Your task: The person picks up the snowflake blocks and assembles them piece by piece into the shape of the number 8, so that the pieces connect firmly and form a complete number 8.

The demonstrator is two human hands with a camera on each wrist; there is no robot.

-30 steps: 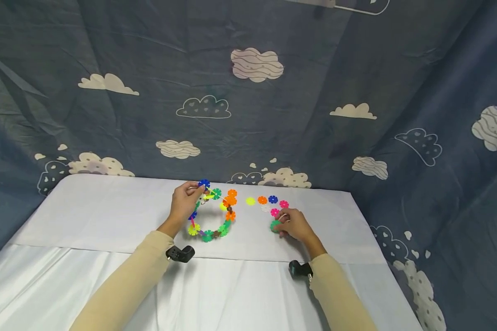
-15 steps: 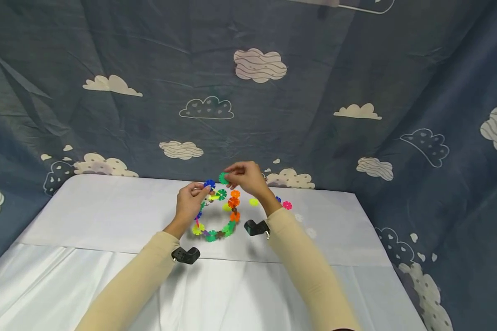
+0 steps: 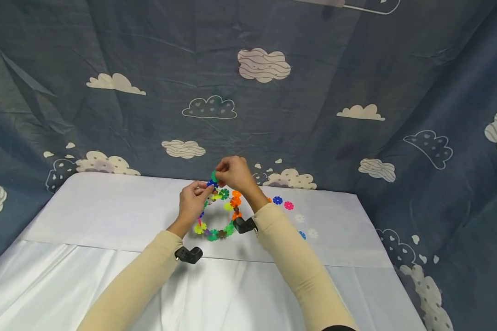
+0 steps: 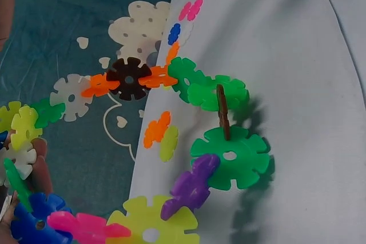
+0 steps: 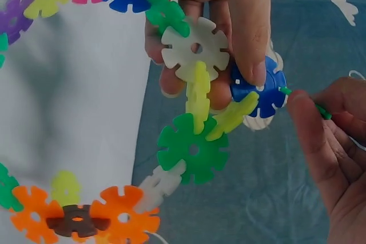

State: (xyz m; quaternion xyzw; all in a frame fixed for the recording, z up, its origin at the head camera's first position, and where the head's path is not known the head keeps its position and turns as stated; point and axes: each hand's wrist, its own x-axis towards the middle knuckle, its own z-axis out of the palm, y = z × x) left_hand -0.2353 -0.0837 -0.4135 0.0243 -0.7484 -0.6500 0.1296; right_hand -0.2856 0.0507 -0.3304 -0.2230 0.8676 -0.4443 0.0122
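Observation:
A ring of interlocked, notched plastic flower discs [image 5: 193, 150] in many colours hangs from my left hand [image 3: 190, 202]. The left thumb and fingers pinch a blue flower disc [image 5: 270, 107], which joins the ring through a yellow disc [image 5: 233, 117]. Between its thumb and fingertips, my right hand [image 3: 237, 176] holds a green flower disc [image 5: 286, 91], seen edge-on in the right wrist view. Its edge meets the rim of the blue disc; whether the notches are locked together I cannot tell. In the left wrist view the ring's lower part shows, including a purple disc [image 4: 191, 187].
Loose flower discs lie right of the ring on the white-covered table [image 3: 348, 239]: a pink one [image 3: 288, 205], a blue one [image 3: 277, 200] and a white one [image 3: 300, 218] among them. Behind the table hangs a dark cloud-print curtain [image 3: 298, 128].
My right hand has lifted the green disc from the loose discs and carried it left to the blue disc. My left hand stays nearly in place, pinching the blue disc.

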